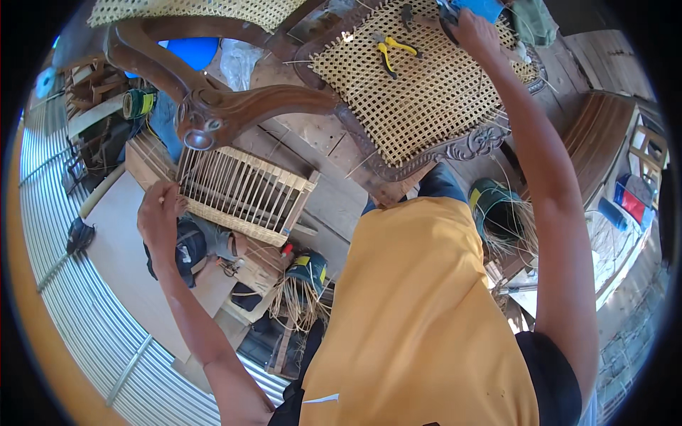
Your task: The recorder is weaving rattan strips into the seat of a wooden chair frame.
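Observation:
My left hand (158,220) is raised at the left with thumb and fingers pinched together. What it pinches, if anything, is too fine to make out. Beside it is a wooden frame (241,195) with light woven strips. At the top edge, my right hand (477,35) closes by a dark-handled tool (447,21), which is partly cut off and seems to be in its fingers. Below that hand lies a carved dark wood chair seat with open cane weave (426,106). Yellow-and-black pliers (395,51) rest spread on the weave. Loose cane ends stick out round the seat's edge.
A curved wooden chair leg (213,113) juts toward the left. Green buckets with cane strands stand at my right (494,209) and lower left (307,270). Another person (186,248) is partly seen below the woven frame. Blue cloth (483,8) lies by my right hand.

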Available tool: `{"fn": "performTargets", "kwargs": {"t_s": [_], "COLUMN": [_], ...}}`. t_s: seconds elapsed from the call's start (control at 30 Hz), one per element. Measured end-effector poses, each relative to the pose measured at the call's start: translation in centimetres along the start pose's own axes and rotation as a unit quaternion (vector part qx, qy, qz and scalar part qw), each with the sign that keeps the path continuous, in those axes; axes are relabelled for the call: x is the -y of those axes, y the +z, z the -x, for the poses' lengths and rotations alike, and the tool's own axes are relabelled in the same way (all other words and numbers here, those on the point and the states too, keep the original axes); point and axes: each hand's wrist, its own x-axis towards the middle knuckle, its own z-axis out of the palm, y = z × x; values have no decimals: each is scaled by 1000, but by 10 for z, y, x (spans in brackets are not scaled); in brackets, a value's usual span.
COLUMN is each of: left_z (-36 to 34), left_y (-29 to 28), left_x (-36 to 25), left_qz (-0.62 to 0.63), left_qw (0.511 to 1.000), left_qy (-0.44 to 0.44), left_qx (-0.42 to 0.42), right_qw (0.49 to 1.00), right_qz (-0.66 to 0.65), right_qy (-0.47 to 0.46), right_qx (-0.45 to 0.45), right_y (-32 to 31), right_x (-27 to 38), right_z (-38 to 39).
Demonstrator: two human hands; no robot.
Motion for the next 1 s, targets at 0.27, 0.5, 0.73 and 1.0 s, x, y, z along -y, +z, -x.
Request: {"fn": "performTargets", "kwargs": {"t_s": [0.27,0.5,0.73,1.0], "left_z": [-63,-131,-176,-193], "left_y": [106,106,148,190], "left_x": [-8,-107,-185,-208], "left_qz": [111,224,160,221], "left_qw": [988,928,825,823], "left_qy": [103,274,539,416], "left_qx": [34,114,49,316], "right_qw": [950,951,884,862], "right_qz": [93,-298,-364,-392], "right_qy": [-285,68,203,266], "right_qx": [89,-40,213,178], "right_y": [-5,-51,-88,-62], "right_x": [-9,17,123,197], "right_z": [-57,3,126,158]}}
